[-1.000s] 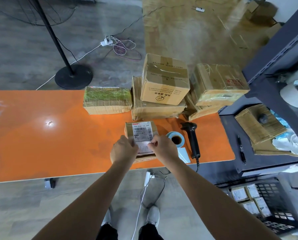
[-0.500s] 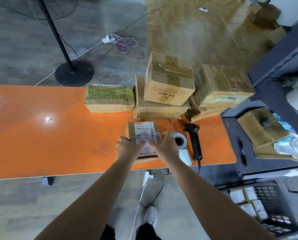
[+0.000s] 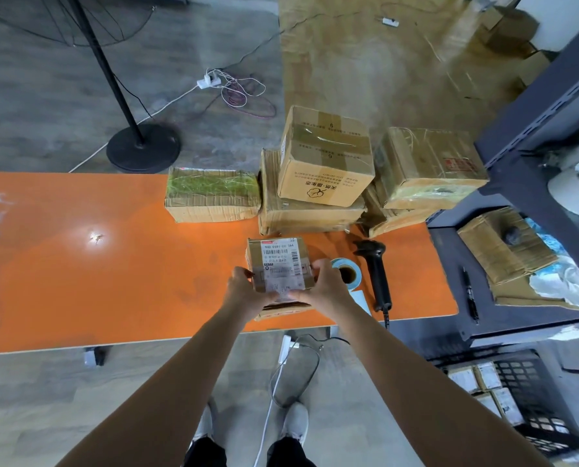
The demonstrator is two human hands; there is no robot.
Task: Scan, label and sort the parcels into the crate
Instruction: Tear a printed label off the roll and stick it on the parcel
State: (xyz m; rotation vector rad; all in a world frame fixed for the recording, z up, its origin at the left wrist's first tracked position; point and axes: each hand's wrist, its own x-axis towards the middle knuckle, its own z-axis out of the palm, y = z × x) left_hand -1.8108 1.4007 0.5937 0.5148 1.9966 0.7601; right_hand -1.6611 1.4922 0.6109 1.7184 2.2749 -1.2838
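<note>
Got the label down flat on the small parcel within the last second. A second earlier, held its near end pinched and raised off the cardboard. Half a second later, pressed it lower. By this moment, smoothed it along the top face and, as far as could be told, folded it over the near edge. Kept the parcel in one spot throughout, just left of the scanner on the orange table, with only the label roll in between. Left the scanner itself lying untouched.

Judged the labelling step as good as done for this parcel, leaving only the lift and the drop into the crate, down on the floor right of the scanner and nearer the body, already holding several labelled parcels. Had the stack of larger parcels behind the scanner yet to work through, so reckoned the task far from finished.

Reached forward with both arms nearly straight, converging on the parcel. Clasped its far-from-scanner side with the left hand, fingers curled round the wall. Mirrored that with the right hand on the side facing the scanner, thumb apparently over the label's near end. Grasped the parcel from both sides, no slack in either grip. Could not tell whether squeezing to lift or merely pressing the sticker home.
</note>
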